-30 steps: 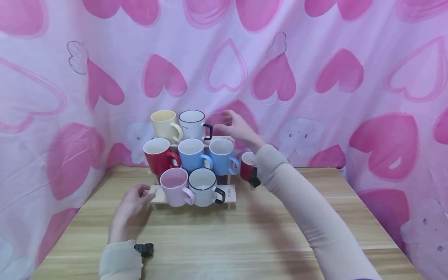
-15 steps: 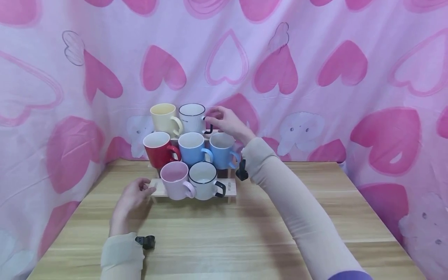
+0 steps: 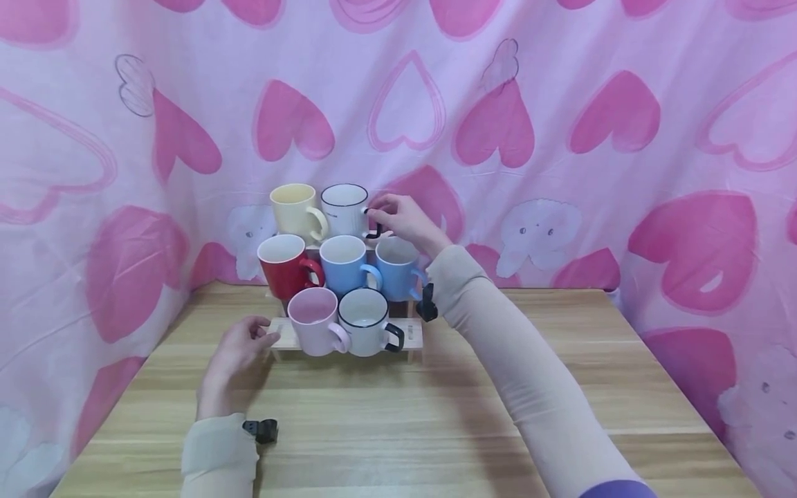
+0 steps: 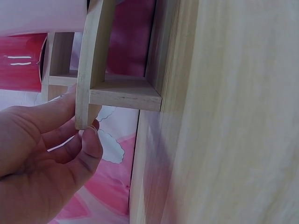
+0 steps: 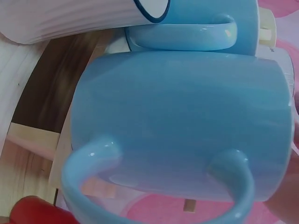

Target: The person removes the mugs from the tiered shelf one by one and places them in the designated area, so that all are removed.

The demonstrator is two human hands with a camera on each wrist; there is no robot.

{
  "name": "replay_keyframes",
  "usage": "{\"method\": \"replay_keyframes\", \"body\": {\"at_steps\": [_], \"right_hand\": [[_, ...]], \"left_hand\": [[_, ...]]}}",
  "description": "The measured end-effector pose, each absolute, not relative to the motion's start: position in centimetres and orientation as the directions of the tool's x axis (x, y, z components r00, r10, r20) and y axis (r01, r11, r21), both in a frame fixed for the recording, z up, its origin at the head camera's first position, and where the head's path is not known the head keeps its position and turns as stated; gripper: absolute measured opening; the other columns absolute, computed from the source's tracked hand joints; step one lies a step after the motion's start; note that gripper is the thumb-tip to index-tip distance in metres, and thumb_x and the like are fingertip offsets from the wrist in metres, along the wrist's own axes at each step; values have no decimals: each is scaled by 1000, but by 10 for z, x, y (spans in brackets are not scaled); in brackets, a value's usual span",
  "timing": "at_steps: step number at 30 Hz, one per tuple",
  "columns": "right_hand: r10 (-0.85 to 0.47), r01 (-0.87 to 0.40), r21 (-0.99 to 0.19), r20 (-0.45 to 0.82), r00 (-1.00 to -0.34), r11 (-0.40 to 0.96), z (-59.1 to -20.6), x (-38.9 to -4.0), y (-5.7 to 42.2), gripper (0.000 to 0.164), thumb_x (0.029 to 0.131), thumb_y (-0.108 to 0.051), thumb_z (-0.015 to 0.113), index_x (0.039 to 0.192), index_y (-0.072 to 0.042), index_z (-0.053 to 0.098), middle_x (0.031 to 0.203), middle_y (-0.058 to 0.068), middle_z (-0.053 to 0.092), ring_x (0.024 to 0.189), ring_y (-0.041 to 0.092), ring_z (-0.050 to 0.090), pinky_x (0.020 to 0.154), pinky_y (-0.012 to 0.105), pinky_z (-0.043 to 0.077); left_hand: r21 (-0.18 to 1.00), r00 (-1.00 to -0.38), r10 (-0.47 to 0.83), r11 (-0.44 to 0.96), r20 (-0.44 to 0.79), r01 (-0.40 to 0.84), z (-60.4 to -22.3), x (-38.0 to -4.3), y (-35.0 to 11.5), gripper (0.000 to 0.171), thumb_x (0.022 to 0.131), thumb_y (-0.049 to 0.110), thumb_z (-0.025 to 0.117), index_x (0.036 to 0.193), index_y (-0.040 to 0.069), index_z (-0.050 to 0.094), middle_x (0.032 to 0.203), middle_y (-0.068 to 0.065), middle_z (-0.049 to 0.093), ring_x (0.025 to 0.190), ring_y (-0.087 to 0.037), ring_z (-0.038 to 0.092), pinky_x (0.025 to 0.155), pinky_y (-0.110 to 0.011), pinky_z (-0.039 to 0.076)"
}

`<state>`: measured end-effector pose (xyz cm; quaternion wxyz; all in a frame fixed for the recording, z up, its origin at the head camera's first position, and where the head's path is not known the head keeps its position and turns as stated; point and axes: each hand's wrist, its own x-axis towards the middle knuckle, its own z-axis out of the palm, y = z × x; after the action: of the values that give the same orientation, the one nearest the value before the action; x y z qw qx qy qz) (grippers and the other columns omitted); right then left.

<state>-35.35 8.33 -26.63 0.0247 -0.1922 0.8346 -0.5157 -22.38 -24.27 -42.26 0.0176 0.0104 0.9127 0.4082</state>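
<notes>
My right hand (image 3: 409, 221) pinches the black handle of a white mug (image 3: 341, 216) with a dark rim. That mug stands upright on the top tier of a wooden rack (image 3: 284, 335), right of a cream mug (image 3: 292, 211). In the right wrist view only a blurred edge of the hand (image 5: 286, 184) shows behind a blue mug (image 5: 182, 112). My left hand (image 3: 239, 349) holds the left end of the rack's lowest board. The left wrist view shows thumb and fingers on either side of the board's end (image 4: 84, 100).
The middle tier bears a red mug (image 3: 282, 273) and two blue mugs, one in the centre (image 3: 341, 270). Below stand a pink mug (image 3: 311, 325) and another white mug (image 3: 363, 332). Something red (image 5: 39, 212) sits low beside the rack. A heart-patterned curtain (image 3: 554, 55) hangs behind the table (image 3: 349, 429).
My right hand has moved left and taken hold of the white mug's black handle; its arm now hides the small red mug right of the rack. My left hand stays at the board.
</notes>
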Motion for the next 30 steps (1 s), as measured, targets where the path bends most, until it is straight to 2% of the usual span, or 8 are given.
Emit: {"method": "replay_keyframes", "body": {"at_steps": [4,9,17,22,25,30], "right_hand": [[-338,-253,-879,114,-934,403,-271,-354,84,31,98,-28,62,117,-4,67,114,20,64,92,30,62,89,40,47],[-329,-209,-908,85,-940,363,-272,-354,80,31,97,-27,62,116,-3,68,117,20,63,97,27,62,94,40,46],[-249,-115,-948,39,-968,298,-271,-357,80,30,98,-24,61,117,-3,69,116,23,63,98,31,60,84,35,53],[-194,-41,-977,0,-981,209,-266,-359,82,30,98,-24,62,116,-2,69,108,23,64,99,38,63,84,39,54],[-147,-39,-977,8,-989,210,-261,-358,87,30,97,-27,62,116,-4,69,106,20,65,100,37,65,86,41,53],[-85,-68,-981,53,-995,182,-251,-354,99,28,98,-23,60,113,-1,69,106,23,63,99,35,67,91,45,50]], "left_hand": [[739,-999,42,673,-28,7,-422,-223,-244,47,96,14,63,130,-14,46,93,-17,58,79,-24,56,65,-33,48],[740,-999,41,672,-20,12,-423,-222,-245,47,96,14,63,130,-14,47,93,-17,58,80,-24,56,66,-33,48],[739,-999,37,674,-26,5,-423,-223,-245,47,96,16,63,131,-12,47,93,-15,58,80,-24,57,66,-33,47],[735,-999,29,678,-32,-4,-423,-223,-245,46,96,16,62,130,-12,47,92,-15,57,78,-23,56,65,-33,47],[732,-999,22,681,-32,-9,-423,-225,-245,46,96,16,62,130,-12,48,92,-14,57,79,-23,55,66,-33,47],[735,-999,25,678,-27,-3,-423,-225,-246,47,96,15,62,130,-13,47,92,-15,57,79,-24,55,65,-34,47]]}}
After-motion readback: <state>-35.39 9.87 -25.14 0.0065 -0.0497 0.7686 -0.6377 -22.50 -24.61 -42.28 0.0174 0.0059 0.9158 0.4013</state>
